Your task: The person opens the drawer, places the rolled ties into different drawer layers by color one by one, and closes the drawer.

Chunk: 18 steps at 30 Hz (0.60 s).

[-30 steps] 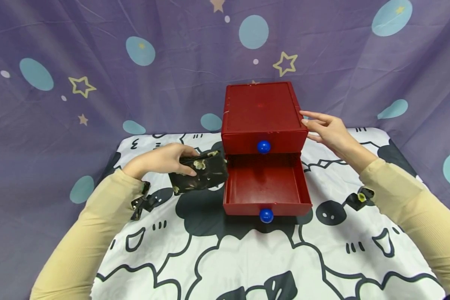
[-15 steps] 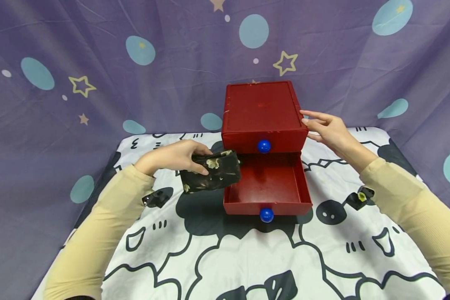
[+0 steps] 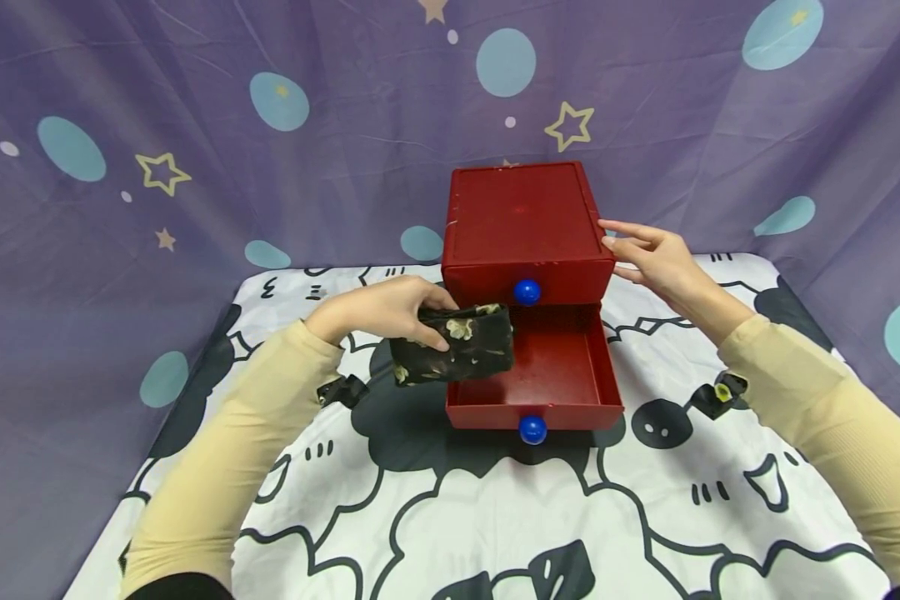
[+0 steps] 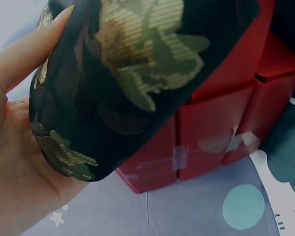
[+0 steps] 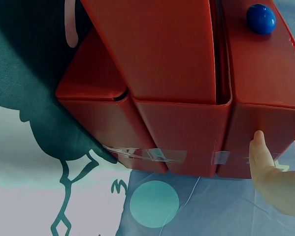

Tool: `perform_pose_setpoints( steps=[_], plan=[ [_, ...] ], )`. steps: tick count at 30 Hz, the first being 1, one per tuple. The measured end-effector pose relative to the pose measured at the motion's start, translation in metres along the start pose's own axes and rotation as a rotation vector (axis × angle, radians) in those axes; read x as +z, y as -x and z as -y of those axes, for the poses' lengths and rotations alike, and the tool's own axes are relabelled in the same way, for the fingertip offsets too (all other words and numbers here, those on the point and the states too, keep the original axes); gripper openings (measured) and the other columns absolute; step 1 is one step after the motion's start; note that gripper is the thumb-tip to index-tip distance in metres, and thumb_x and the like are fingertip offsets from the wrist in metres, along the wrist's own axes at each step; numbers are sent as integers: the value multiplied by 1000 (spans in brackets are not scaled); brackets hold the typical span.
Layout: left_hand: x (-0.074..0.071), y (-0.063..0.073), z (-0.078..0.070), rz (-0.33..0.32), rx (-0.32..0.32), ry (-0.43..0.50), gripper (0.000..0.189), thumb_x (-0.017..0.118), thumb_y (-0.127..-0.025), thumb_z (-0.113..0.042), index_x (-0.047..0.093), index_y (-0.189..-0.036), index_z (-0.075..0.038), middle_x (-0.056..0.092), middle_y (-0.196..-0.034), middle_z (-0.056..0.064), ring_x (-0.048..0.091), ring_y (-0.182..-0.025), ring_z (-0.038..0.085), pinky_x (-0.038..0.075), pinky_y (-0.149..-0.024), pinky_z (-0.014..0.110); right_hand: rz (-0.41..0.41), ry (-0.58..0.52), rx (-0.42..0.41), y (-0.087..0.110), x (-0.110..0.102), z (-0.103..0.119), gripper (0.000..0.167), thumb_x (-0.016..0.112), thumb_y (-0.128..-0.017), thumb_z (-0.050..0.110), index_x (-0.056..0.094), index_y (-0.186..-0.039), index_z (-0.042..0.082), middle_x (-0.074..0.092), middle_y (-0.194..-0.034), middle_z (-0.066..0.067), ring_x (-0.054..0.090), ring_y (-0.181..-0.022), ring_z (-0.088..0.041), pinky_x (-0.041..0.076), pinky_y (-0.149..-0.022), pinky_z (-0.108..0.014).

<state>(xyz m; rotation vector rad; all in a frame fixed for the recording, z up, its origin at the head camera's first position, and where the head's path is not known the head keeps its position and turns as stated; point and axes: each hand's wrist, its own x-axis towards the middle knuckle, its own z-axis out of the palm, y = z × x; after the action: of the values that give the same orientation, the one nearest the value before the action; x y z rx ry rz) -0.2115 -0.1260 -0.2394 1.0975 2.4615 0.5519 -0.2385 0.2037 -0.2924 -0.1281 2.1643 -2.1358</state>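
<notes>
My left hand grips a black pouch with a gold and green flower pattern, thumb on its near face. The pouch hangs tilted over the left side of a pulled-out red drawer, part of which it covers. In the left wrist view the pouch fills much of the picture. The drawer belongs to a red drawer cabinet, whose top drawer is closed. My right hand rests its fingertips against the cabinet's right side, fingers fairly straight; the right wrist view shows these fingers at the side wall.
Blue round knobs sit on the drawer fronts. In the right wrist view, a lower red compartment lies beside the pulled-out drawer. A white cloth with black cartoon drawings covers the table. Behind the cabinet hangs a purple curtain.
My left hand has carried the pouch to the right, from beside the drawer to over its left part. The right hand and the cabinet have stayed in place.
</notes>
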Motion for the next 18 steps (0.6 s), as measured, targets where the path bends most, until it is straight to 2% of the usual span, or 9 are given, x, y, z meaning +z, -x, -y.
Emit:
perform_pose_setpoints(
  steps=[10,15,18],
  plan=[
    [8,-18,-8,20,3,-25,42,71,-73,-19,60,-108,1,62,-105,10,57,-94,17,42,-86,31,2,20,12,1,0,1,54,65,-79,26,48,-128,11,55,-103,2,51,-102,-11,48,-73,-19],
    [11,-25,-13,29,6,-19,40,71,-73,-18,61,-107,1,62,-105,10,57,-94,18,43,-85,31,7,26,14,1,0,1,55,64,-80,27,46,-129,11,55,-104,2,50,-105,-13,48,-73,-20],
    [12,-29,-16,35,-18,-33,44,71,-73,-19,59,-110,1,60,-110,11,55,-101,19,42,-89,32,9,24,11,1,0,1,55,64,-80,26,46,-129,10,56,-102,2,50,-104,-12,48,-73,-20]
  ],
)
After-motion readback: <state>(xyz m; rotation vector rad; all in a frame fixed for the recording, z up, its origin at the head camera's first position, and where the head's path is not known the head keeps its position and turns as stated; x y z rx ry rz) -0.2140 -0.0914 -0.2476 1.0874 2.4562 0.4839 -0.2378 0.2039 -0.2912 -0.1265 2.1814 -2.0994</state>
